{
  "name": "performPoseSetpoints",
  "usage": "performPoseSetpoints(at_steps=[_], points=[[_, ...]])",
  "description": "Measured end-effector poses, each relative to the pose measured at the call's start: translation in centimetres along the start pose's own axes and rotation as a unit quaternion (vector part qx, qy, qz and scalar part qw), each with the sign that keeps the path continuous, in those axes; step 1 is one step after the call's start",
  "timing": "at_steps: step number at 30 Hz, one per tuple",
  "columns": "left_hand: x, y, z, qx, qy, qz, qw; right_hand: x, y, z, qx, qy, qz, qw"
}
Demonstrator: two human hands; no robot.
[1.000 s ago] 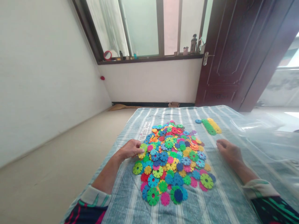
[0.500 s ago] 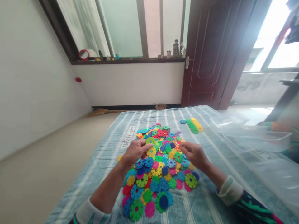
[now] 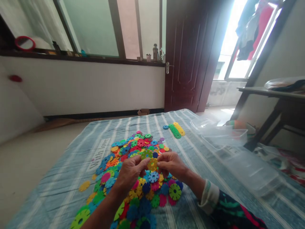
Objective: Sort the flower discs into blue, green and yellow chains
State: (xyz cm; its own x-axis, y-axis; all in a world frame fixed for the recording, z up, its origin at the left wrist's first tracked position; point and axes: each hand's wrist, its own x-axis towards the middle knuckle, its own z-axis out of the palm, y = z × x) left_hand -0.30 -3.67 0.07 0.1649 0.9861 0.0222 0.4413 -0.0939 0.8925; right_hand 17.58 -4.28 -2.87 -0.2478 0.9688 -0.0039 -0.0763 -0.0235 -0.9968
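My left hand [image 3: 133, 170] pinches a pair of joined notched plastic discs, held above the heap. The upper is a lime-green disc [image 3: 145, 154], the lower a yellow disc [image 3: 152, 164]. From the other side, my right hand [image 3: 172, 164] has its thumb and fingers pinched together at the yellow disc's right edge; whether they also hold a further piece is hidden. Beneath both hands spreads a heap of interlocking discs [image 3: 140, 143] in many colours, partly covered by my left forearm. A dark blue disc [image 3: 155, 155] shows between the hands.
Beyond the heap lie a green row of discs [image 3: 175, 131], a yellow row [image 3: 179, 128] and a blue disc [image 3: 165, 127]. Clear plastic boxes [image 3: 252, 175] stand to the right on the striped bed cover [image 3: 71, 156]. A table [image 3: 269, 92] stands farther right.
My right hand has come left from the heap's right side to the joined discs in my left hand. The view has turned to the right.
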Motion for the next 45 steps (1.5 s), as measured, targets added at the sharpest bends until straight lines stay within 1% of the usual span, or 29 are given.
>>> performPoseSetpoints(at_steps=[1, 2, 3, 4, 6, 8, 10, 13, 16, 22, 29, 33, 41, 45], points=[[0.1, -0.1, -0.2, 0.009, 0.001, -0.003, 1.0, 0.4, 0.0, -1.0, -0.008, 0.017, -0.006, 1.0], [0.2, -0.2, -0.5, 0.023, 0.003, -0.005, 1.0, 0.9, -0.1, -2.3, -0.016, 0.047, -0.014, 0.999], [0.4, -0.3, -0.8, 0.04, 0.004, -0.007, 0.999, 1.5, 0.0, -3.7, -0.027, 0.088, -0.025, 0.995], [0.5, -0.5, -1.2, 0.058, 0.004, -0.006, 0.998, 2.0, 0.0, -5.4, -0.037, 0.145, -0.037, 0.988], [0.8, -0.8, -1.8, 0.097, 0.006, 0.002, 0.995, 3.2, 0.2, -8.9, -0.066, 0.266, -0.042, 0.961], [1.1, -1.1, -2.4, 0.144, 0.011, 0.019, 0.989, 4.3, 0.5, -12.0, -0.102, 0.37, -0.014, 0.923], [1.3, -1.4, -2.7, 0.193, 0.023, 0.041, 0.98, 5.2, 0.9, -14.4, -0.118, 0.4, 0.002, 0.909], [1.5, -1.8, -2.8, 0.252, 0.034, 0.064, 0.965, 6.5, 1.6, -16.3, -0.139, 0.412, 0.02, 0.9], [1.5, -2.1, -2.8, 0.285, 0.033, 0.071, 0.955, 7.7, 2.2, -16.9, -0.168, 0.413, 0.037, 0.894], [1.5, -2.4, -2.5, 0.302, 0.032, 0.064, 0.95, 9.4, 3.3, -17.8, -0.237, 0.406, 0.064, 0.88], [1.6, -2.7, -2.6, 0.324, 0.023, 0.063, 0.944, 10.6, 3.7, -18.8, -0.328, 0.415, 0.091, 0.844], [1.4, -2.8, -2.8, 0.329, 0.013, 0.062, 0.942, 10.5, 3.5, -18.6, -0.367, 0.425, 0.092, 0.822], [1.6, -2.9, -2.6, 0.335, 0.027, 0.07, 0.939, 10.2, 3.1, -17.7, -0.426, 0.431, 0.069, 0.793], [1.6, -3.0, -2.7, 0.33, 0.02, 0.076, 0.941, 9.8, 2.9, -17.3, -0.442, 0.429, 0.061, 0.785]])
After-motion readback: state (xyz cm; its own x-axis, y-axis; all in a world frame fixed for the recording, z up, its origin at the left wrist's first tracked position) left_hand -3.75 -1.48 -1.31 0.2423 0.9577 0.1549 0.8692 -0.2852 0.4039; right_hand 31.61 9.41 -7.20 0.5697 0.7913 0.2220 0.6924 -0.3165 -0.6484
